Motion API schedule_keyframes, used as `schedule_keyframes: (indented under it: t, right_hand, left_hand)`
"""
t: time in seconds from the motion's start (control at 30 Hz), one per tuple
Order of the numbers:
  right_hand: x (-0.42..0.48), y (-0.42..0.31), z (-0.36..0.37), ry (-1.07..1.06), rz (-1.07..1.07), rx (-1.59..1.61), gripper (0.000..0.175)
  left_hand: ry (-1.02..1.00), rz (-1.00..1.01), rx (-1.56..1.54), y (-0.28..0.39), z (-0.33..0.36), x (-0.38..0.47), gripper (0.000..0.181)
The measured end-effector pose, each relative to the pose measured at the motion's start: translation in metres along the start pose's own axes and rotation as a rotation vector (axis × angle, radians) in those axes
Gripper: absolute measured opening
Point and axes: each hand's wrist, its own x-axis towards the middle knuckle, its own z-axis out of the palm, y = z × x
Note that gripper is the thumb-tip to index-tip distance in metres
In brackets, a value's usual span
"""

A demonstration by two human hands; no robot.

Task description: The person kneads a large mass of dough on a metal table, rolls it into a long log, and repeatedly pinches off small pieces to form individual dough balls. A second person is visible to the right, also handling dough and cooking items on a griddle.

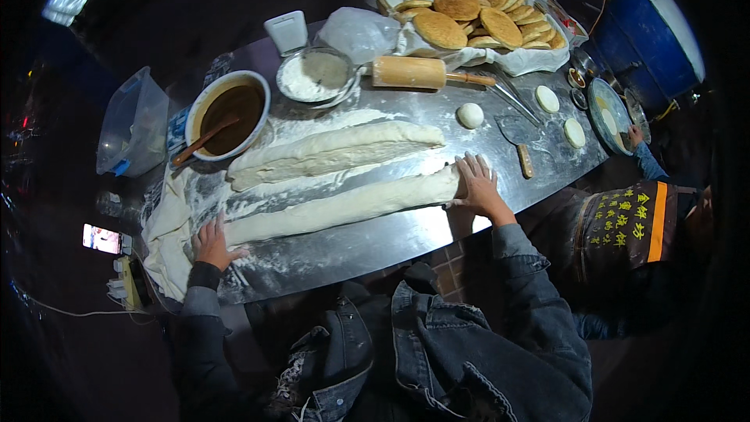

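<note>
A long roll of dough [345, 206] lies across the floured metal table [328, 264]. My left hand [215, 244] rests at its left end, fingers apart, on or beside the dough. At the right end my right hand [477, 186] is spread, its fingers touching the dough's tip. Behind this roll is a thicker, floured slab of dough [337, 152]. A bowl of brown paste [227, 114] with a wooden spoon in it stands at the back left. Farther back are a bowl of flour [313, 74] and a wooden rolling pin [409, 73].
A cloth-lined basket of baked flatbreads [498, 23] stands at the back. A dough ball [470, 115], a scraper [525, 161] and metal tongs [515, 99] lie to the right. A co-worker's hand [636, 135] touches a round pan [609, 117]. A white cloth [170, 240] lies left.
</note>
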Motion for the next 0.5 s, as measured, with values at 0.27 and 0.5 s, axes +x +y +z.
schedule_keyframes:
  t: [0.27,0.5]
  right_hand:
    - [0.03,0.09,-0.022,0.048,-0.331,0.284,0.055]
    - [0.025,0.13,-0.036,-0.023,-0.256,0.372,0.036]
  left_hand:
    - [0.269,0.518,-0.304,0.339,-0.006,0.04,0.108]
    - [0.305,0.415,-0.095,0.453,0.026,0.084,0.077]
